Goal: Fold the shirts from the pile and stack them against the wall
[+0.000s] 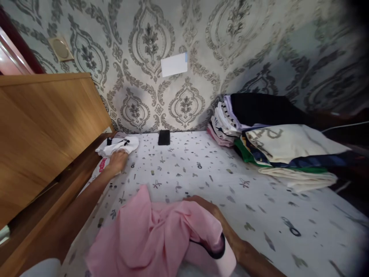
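Note:
My left hand (118, 159) reaches out to the far left, its fingers curled onto a crumpled white garment (131, 143) with black marks, beside the wooden panel. Under that forearm lies a white cloth with pink lettering (102, 164). Close in front of me is a rumpled pink garment (161, 231) with a dark-edged opening on its right. My right hand (201, 202) is at the far side of this pink garment, closed on its upper edge; the cloth covers most of the fingers.
A bed with a patterned white sheet (178, 169) stretches to the wallpapered wall. A black phone-like object (164, 137) lies near the wall. Folded clothes stand at the right in a back stack (259, 109) and a front stack (296, 144). A wooden panel (52, 127) bounds the left.

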A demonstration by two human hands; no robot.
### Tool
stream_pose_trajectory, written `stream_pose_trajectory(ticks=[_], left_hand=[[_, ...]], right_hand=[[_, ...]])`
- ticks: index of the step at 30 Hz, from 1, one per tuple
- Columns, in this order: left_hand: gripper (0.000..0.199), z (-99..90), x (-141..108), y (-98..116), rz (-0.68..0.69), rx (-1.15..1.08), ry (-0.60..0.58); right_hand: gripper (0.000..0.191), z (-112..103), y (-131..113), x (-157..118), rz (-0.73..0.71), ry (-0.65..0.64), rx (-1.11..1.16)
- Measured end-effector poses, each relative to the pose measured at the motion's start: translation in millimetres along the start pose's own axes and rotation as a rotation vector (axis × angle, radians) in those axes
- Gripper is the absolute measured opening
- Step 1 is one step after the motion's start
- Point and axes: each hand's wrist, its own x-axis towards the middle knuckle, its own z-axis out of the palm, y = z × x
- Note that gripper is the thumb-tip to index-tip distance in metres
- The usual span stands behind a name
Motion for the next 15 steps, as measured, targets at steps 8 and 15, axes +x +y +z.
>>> stream_pose_trajectory(ticks=[8, 15], left_hand=[[0.032, -18.1, -24.8, -3.6, 0.152, -0.076, -0.096], [0.058, -35.4, -105.5, 56.9, 0.724, -0.480, -0.479]], right_hand=[[0.027, -28.7, -53.6, 8.4, -0.053, 0.104, 0.187], [0.027, -64.9, -77.5, 15.0, 0.122, 0.448, 0.204]])
